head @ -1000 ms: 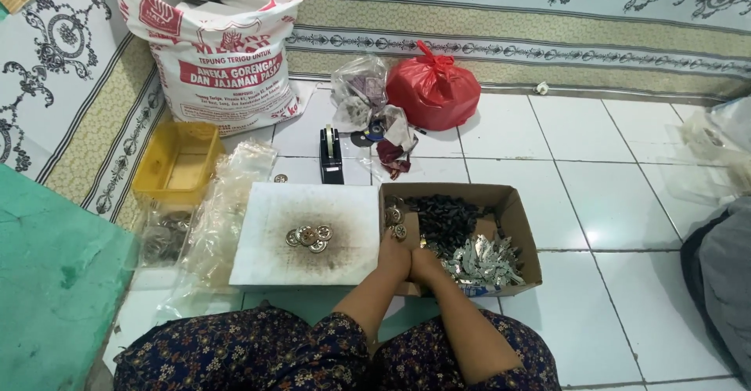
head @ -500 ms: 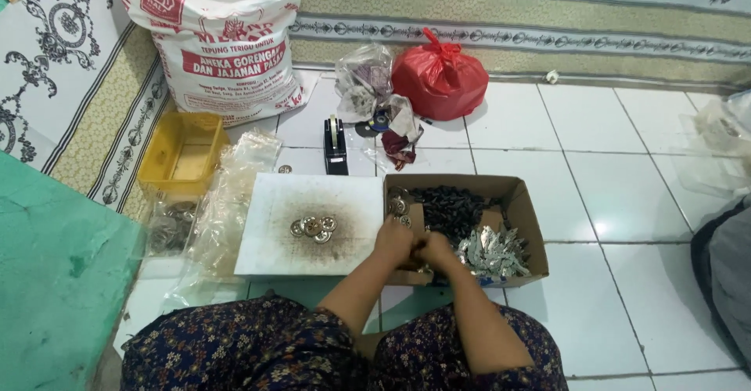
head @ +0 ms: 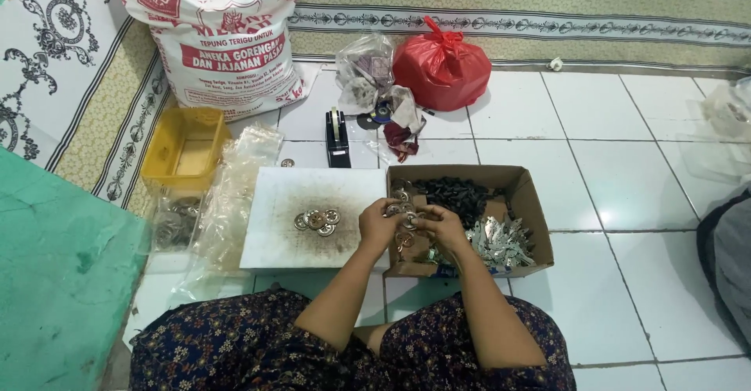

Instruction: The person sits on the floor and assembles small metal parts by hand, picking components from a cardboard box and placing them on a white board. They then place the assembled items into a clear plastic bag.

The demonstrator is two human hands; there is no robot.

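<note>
**Hands meet over the cardboard box**

The left hand (head: 381, 225) and right hand (head: 443, 224) both grip closed on small metal rings (head: 405, 219) above the cardboard box's (head: 530, 203) left edge. More rings (head: 317, 220) lie on the white board (head: 274, 238). Behind stand a white sack (head: 215, 39) with red lettering, a red bag (head: 440, 66) and a yellow tray (head: 184, 148).

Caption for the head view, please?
Seated on a tiled floor, left hand and right hand work small metal rings over a cardboard box.
</note>
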